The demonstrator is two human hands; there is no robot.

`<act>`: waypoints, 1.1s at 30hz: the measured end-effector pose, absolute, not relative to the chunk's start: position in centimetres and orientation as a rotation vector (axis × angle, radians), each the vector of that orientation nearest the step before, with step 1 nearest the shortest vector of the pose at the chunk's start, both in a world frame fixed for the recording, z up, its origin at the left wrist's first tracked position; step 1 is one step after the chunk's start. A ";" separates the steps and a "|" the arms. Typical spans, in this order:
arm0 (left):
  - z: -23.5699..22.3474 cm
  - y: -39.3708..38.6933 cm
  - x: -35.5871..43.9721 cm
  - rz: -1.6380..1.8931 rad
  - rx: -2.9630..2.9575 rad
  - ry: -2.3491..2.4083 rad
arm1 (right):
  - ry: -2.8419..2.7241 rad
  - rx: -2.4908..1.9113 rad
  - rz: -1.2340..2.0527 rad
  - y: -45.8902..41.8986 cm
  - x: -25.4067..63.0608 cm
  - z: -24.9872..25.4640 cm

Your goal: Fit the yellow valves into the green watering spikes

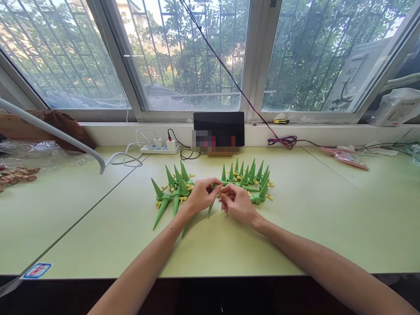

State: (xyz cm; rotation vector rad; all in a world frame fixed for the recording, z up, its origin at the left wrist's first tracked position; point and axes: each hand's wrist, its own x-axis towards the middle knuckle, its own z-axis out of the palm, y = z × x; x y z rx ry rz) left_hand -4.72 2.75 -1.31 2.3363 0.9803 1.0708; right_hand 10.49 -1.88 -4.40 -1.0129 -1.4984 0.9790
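Both my hands meet over the middle of the pale green table (295,236). My left hand (201,195) is closed round a green cone-shaped spike (211,209) whose tip points down toward me. My right hand (236,202) pinches at the spike's top, where a small yellow part (221,194) shows between the fingers. A pile of green spikes with yellow valves (173,188) lies just left of my hands. A second pile of green spikes (251,177) stands upright just behind and right of them.
A dark tablet (218,129) leans on the window ledge behind the piles, with a white power strip (160,148) and cables to its left. A white tube (52,131) crosses the left side above brown pieces (18,175). A pink packet (344,156) lies far right.
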 end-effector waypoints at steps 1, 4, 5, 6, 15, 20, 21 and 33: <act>-1.3 2.7 -4.7 1.072 2.338 0.983 | -1.502 -1.012 0.976 -1.9 10.5 -4.4; -1.2 2.7 -4.7 1.073 2.337 0.985 | -1.582 -1.027 0.864 -2.0 10.6 -4.4; -1.3 2.8 -4.7 1.072 2.334 0.985 | -1.621 -1.038 0.804 -2.1 10.6 -4.4; -1.3 2.8 -4.7 1.070 2.330 0.985 | -1.659 -1.048 0.742 -2.2 10.6 -4.4; -1.3 2.8 -4.8 1.066 2.331 0.988 | -1.561 -1.034 0.879 -2.1 10.5 -4.2; -1.4 2.8 -4.7 1.082 2.347 0.993 | -1.380 -0.991 1.123 -1.7 10.4 -4.3; -1.4 2.8 -4.7 1.083 2.343 0.992 | -1.410 -0.995 1.088 -1.8 10.5 -4.3; -1.2 2.7 -4.8 1.086 2.336 0.975 | -1.582 -1.034 0.868 -2.2 10.5 -4.3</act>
